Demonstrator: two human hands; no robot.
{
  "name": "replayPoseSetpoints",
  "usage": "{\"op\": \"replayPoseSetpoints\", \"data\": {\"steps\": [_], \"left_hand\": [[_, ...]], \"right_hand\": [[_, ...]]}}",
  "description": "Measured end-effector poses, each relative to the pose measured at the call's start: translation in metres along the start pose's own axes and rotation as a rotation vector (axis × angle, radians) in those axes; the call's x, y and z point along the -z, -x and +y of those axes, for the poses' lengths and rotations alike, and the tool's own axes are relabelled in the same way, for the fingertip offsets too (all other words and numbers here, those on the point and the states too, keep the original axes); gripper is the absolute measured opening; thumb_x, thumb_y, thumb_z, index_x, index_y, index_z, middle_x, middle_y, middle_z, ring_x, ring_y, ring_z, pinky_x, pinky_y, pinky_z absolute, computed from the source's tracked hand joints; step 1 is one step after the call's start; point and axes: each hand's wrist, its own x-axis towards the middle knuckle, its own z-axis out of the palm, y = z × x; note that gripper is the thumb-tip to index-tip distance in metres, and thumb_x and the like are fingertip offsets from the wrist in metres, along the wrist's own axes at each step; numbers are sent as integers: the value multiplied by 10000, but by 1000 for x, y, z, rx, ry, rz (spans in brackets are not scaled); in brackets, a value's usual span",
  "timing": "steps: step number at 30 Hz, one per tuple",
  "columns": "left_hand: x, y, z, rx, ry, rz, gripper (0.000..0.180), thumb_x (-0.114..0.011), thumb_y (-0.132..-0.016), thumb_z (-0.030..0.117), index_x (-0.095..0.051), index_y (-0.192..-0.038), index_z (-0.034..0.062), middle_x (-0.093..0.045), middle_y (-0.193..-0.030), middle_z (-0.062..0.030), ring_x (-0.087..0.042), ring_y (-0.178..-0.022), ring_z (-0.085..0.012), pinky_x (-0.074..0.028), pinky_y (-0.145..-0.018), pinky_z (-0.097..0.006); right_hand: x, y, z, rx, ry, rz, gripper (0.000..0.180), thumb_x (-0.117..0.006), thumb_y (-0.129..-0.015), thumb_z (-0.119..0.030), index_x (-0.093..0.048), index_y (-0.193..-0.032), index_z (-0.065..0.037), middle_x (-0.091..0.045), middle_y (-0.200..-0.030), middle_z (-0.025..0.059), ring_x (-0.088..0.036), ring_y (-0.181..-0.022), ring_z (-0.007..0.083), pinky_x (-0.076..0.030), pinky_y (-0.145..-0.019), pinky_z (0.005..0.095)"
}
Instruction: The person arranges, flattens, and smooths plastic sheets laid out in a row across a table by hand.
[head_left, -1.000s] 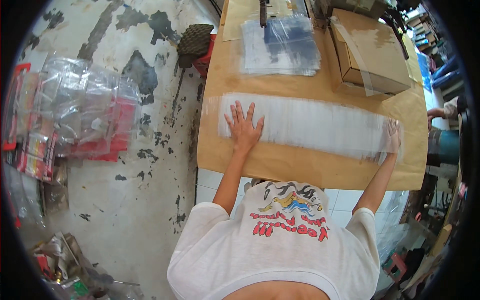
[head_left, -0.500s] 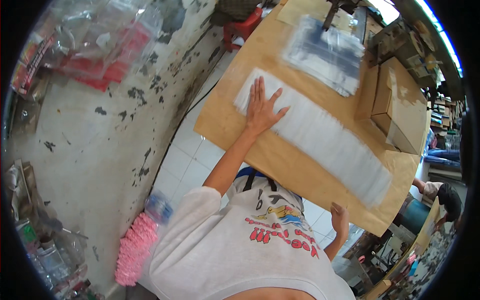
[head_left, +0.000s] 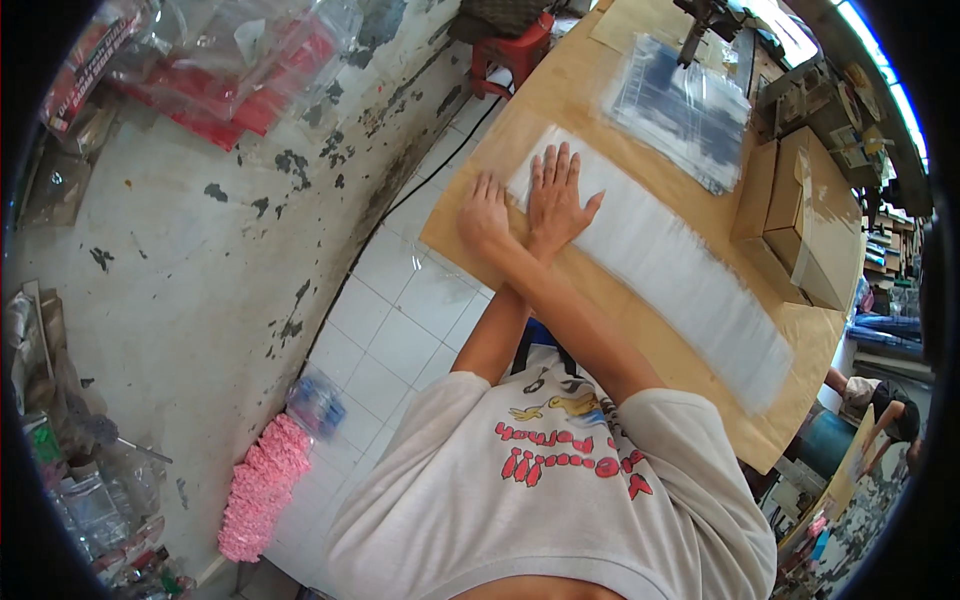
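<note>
Both forearms (head_left: 580,302) crossed: left hand (head_left: 557,203) on whitish sheets (head_left: 665,262), right hand (head_left: 485,213) alongside.

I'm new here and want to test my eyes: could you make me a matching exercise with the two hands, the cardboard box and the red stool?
1. Left hand
2. Right hand
3. Cardboard box
4. Red stool

A. Standing on the tiled floor
B. Near the brown table's left edge, its forearm crossed over the other
C. Resting toward the table's right side
D. Flat on the pale strip

Pairs: 1-D, 2-B, 3-C, 4-A
</note>
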Motion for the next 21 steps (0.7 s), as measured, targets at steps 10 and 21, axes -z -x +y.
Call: {"op": "replayPoseSetpoints", "data": {"steps": [10,21], "left_hand": [[-7,-4,3,48,131,10,790,-567,-909,554,-438,-1484,27,-232,-1582,-339,-167,-1506,-437,-101,-1235,-525],[-10,0,0,34,121,78,794,-637,-887,515,-466,-1441,-28,-279,-1584,-297,-233,-1499,-406,-170,-1239,-484]], "right_hand": [[31,-84,43,-278,-265,-9,679,-514,-925,-164,-280,-1482,146,-274,-1574,320,-298,-1469,425,-180,-1205,578],[167,143,219,-444,-474,960,625,-464,-1038,-127,-183,-1561,67,-192,-1639,245,-147,-1537,344,-106,-1244,382]]}}
